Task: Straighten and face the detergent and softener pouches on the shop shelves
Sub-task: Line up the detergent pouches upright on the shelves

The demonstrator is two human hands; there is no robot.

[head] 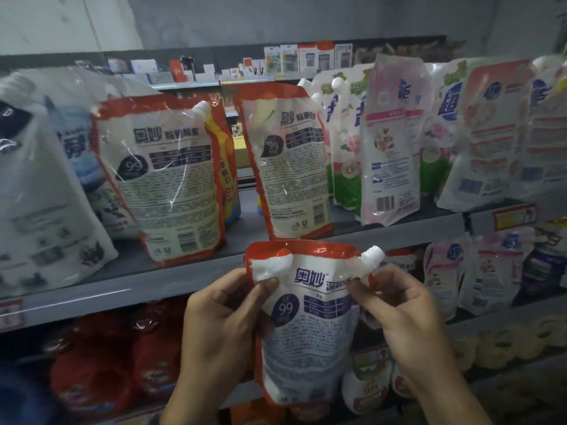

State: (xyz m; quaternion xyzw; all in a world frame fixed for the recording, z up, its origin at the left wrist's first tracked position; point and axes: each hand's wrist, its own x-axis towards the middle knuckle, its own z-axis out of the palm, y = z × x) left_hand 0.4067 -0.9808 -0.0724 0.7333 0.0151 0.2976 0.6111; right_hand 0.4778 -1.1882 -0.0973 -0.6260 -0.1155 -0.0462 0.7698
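Two hands (221, 317) (408, 320) at pouch (306, 332) edges

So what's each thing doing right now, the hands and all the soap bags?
Held pouch: off the shelf, upright, back label facing out.
Left hand: gripping its left edge.
Right hand: pinching its top right.
Left shelf pouch: standing, leaning.
Middle shelf pouch: standing, tilted.
Pink pouch: upright, barcode showing.

Dim, cool light overall; lower left of frame falls into deep shadow. White glare streaks on the glossy pouches (165, 176) at centre left. Edges bowed and smeared, far left and right softest.
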